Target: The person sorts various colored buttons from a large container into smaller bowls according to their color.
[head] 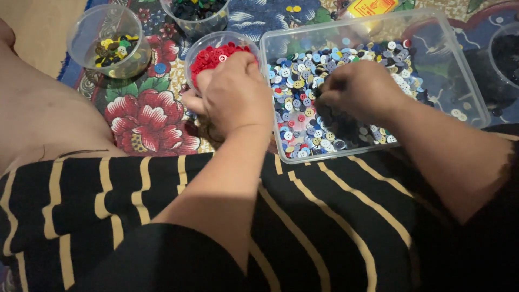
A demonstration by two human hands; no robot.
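Note:
My left hand [232, 94] hovers over the near edge of a clear round cup of red buttons [213, 54], fingers curled; whatever it holds is hidden. My right hand [359, 89] rests inside a clear rectangular tray [465, 92] filled with mixed buttons [303, 92] in blue, white, yellow, red and black. Its fingers are pinched together among the buttons at the tray's middle; what they pinch is too small to tell.
A clear cup of yellow, green and black buttons [116, 48] stands at the far left, a cup of dark buttons [197, 13] behind it. Another container [505, 54] sits at the right edge. All lie on a flowered cloth [148, 116]. My striped garment [303, 227] fills the foreground.

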